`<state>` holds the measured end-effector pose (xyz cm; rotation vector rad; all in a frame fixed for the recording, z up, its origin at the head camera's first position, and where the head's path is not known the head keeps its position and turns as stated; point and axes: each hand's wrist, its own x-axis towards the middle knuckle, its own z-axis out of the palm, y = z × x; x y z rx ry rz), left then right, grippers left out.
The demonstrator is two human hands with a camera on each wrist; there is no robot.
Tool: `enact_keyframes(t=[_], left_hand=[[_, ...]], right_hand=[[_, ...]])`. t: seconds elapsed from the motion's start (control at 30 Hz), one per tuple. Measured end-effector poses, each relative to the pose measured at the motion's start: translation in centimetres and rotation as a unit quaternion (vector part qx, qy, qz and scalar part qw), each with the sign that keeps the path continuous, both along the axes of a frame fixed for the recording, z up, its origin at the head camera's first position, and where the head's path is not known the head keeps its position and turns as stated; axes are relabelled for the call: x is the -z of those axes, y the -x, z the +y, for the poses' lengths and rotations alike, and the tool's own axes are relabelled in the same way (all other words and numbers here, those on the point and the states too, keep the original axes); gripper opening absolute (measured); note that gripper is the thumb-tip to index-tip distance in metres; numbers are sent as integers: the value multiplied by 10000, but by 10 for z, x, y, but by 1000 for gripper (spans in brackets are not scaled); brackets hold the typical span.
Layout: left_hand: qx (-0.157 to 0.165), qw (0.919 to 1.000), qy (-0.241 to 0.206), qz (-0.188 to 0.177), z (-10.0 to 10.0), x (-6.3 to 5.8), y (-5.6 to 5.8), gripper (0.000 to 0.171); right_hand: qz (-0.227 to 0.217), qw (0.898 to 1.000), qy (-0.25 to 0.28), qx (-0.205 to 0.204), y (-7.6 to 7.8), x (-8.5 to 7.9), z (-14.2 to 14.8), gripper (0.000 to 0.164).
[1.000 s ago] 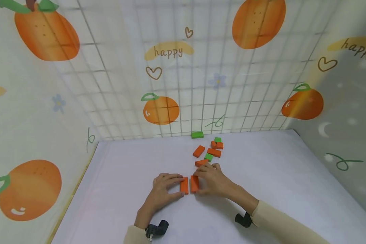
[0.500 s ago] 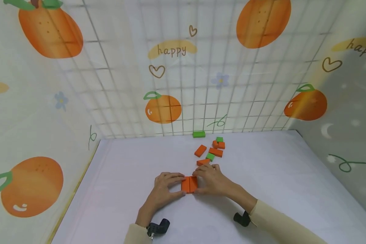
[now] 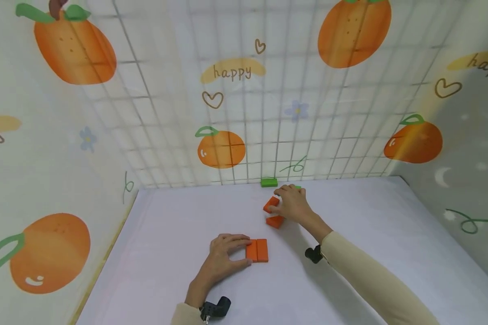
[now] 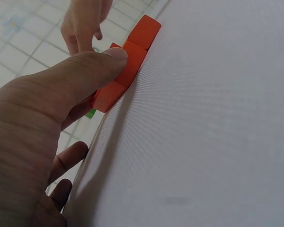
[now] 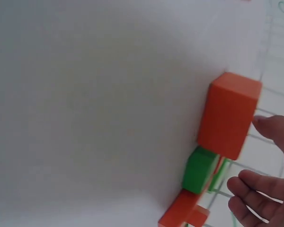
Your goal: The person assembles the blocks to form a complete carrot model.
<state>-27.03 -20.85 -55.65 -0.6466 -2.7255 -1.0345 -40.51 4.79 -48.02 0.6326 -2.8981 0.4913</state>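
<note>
Hand at right edge, fingers loosely bent; thumb tip close against large orange block, contact unclear. Below in view: green block, then lower orange block, smaller orange piece beside it. Pale worktop fills left; gridded backdrop behind.

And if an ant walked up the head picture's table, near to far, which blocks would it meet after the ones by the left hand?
After the side-by-side orange blocks: nearer single orange block → farther single orange block → green block by the patterned backdrop.
</note>
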Motion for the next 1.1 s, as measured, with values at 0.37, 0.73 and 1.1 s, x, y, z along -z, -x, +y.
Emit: enact_keyframes(t=[0.37,0.73,1.1], left_hand=[[126,9999,0,2,13,-1,-4,49],[118,9997,50,188,8,0,-4,50],[-25,9999,120,15,0,0,0,49]], right_hand=[[-561,9961,-471,494,11,9,7,63],[14,9999,24,-141,-12,-12,17,61],[408,9868,88,-1563,-80,-10,25,57]])
